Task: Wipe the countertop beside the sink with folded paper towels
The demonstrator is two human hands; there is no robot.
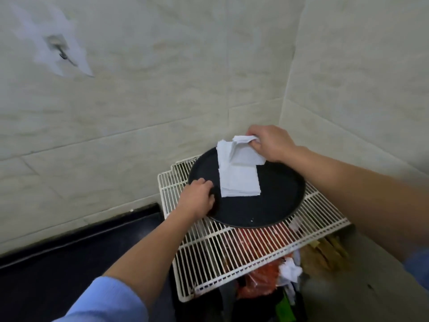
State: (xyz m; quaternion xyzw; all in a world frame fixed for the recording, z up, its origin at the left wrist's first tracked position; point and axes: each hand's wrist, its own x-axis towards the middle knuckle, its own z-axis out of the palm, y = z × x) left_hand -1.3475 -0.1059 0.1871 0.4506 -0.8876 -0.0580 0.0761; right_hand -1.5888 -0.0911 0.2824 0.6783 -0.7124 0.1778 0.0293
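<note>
Towels (239, 173), folded, centre frame, draped onto a black tray (278, 205) on a white rack (232, 252); right hand (269, 142) pinches their top edge, left hand (197, 198) grips the tray's left rim.

The right hand (270, 142) pinches the top of the paper towels (239, 175), whose folds hide part of its fingers and the tray's (278, 201) far rim. The left hand (197, 197) grips the rim and covers that stretch. Below both hands, red and orange stuff under the rack (209, 252) shows only through the wires — unidentifiable. Far above the left hand, a wall fitting (58, 48) is blurred. The left sleeve (104, 303) and dark countertop (58, 263) run off the bottom edge.
</note>
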